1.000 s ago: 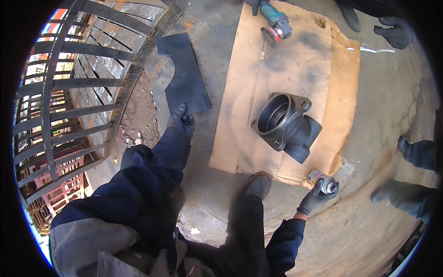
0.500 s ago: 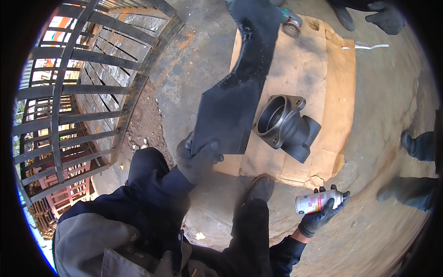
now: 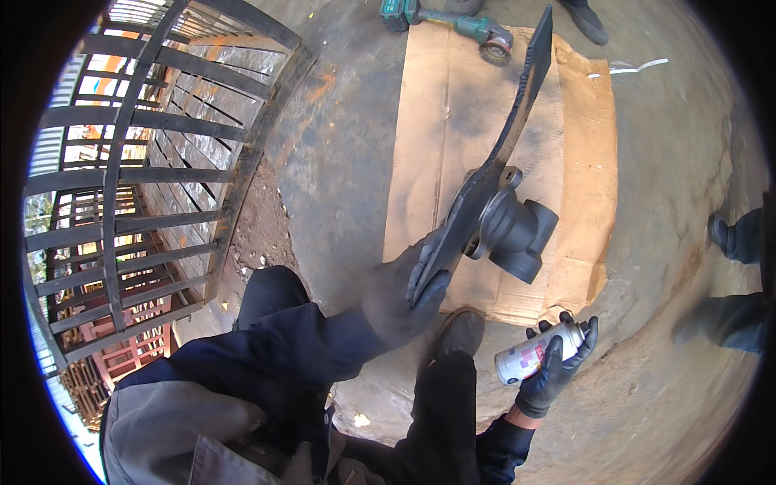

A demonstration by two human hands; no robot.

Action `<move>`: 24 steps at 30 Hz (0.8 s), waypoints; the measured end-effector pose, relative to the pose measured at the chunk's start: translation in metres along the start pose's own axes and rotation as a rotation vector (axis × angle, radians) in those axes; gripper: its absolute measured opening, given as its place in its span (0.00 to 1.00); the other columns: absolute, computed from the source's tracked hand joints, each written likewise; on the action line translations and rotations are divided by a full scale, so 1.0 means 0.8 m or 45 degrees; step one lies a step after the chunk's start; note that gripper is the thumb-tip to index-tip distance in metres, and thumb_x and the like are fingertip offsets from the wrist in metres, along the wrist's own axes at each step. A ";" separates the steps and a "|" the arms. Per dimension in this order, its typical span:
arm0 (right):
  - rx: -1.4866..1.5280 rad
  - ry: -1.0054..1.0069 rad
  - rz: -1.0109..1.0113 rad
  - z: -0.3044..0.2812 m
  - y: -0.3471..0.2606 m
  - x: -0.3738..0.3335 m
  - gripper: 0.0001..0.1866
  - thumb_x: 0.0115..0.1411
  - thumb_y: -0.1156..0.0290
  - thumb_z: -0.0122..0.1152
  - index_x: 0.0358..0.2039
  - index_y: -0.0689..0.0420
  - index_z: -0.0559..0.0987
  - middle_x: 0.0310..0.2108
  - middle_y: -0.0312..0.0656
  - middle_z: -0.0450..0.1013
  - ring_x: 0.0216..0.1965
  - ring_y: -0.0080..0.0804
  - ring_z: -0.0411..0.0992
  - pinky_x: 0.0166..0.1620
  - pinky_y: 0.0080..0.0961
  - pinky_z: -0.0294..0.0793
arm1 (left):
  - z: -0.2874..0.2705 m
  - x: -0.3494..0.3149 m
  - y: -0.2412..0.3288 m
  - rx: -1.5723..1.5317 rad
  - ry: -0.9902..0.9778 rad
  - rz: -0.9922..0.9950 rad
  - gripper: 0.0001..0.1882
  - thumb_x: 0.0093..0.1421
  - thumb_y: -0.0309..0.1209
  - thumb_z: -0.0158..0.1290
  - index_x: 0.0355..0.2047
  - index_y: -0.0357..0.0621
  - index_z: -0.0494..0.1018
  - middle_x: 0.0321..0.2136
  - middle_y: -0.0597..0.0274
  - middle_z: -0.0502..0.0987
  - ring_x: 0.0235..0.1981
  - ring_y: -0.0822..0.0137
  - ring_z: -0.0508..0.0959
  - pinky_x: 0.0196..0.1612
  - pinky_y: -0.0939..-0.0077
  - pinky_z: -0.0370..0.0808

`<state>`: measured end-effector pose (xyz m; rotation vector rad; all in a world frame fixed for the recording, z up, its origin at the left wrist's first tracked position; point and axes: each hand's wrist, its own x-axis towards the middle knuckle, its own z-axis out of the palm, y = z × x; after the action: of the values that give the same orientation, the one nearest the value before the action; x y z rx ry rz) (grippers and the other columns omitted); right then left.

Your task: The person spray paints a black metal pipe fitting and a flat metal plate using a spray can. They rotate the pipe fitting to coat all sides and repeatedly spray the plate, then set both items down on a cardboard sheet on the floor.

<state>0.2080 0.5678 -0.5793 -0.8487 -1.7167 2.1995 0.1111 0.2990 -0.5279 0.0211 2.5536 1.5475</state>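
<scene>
Since half a second ago, the black flat sheet (image 3: 495, 153) is turned edge-on and swung toward two o'clock, so that it is now seen as a thin dark strip running from the left hand (image 3: 404, 295) up toward the one o'clock rim. It is pinched at its lower end by the gloved left hand, fingers closed around the edge. Directly behind the strip, at three o'clock of that hand, the black cast housing (image 3: 513, 230) is seen lying on the cardboard sheet (image 3: 436, 121), partly covered by the strip; whether the two touch cannot be told. A spray can (image 3: 533, 353) with a pale body is held at five o'clock by the gloved right hand (image 3: 554, 368), fingers wrapped fully round it, the can lying roughly level. An angle grinder (image 3: 477, 28) is seen at twelve o'clock on the cardboard's far edge. A dark metal railing (image 3: 121, 178) is seen at nine o'clock. Another person's shoes (image 3: 723, 238) are seen at three o'clock.
</scene>
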 end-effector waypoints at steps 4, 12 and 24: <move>0.074 -0.026 0.078 0.011 -0.005 0.000 0.42 0.72 0.71 0.64 0.82 0.45 0.56 0.63 0.49 0.70 0.56 0.46 0.78 0.56 0.46 0.84 | 0.008 0.010 -0.007 -0.016 -0.071 -0.017 0.32 0.71 0.27 0.61 0.74 0.46 0.67 0.43 0.49 0.86 0.35 0.57 0.89 0.40 0.66 0.86; 0.139 -0.098 0.195 0.031 -0.005 0.011 0.43 0.68 0.80 0.63 0.80 0.47 0.59 0.63 0.48 0.70 0.56 0.45 0.79 0.57 0.46 0.84 | 0.009 0.018 0.015 -0.056 -0.178 -0.024 0.34 0.70 0.26 0.61 0.75 0.43 0.67 0.47 0.50 0.86 0.37 0.58 0.89 0.42 0.66 0.86; -0.091 -0.238 0.072 0.061 -0.023 0.039 0.45 0.59 0.87 0.68 0.76 0.53 0.65 0.61 0.47 0.73 0.52 0.34 0.79 0.56 0.34 0.84 | 0.021 0.030 0.041 0.039 -0.157 0.076 0.31 0.71 0.23 0.58 0.74 0.38 0.68 0.45 0.61 0.85 0.39 0.74 0.82 0.43 0.77 0.81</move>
<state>0.1522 0.5497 -0.5643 -0.7364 -1.8878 2.3330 0.0873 0.3312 -0.5099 0.1915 2.5016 1.4785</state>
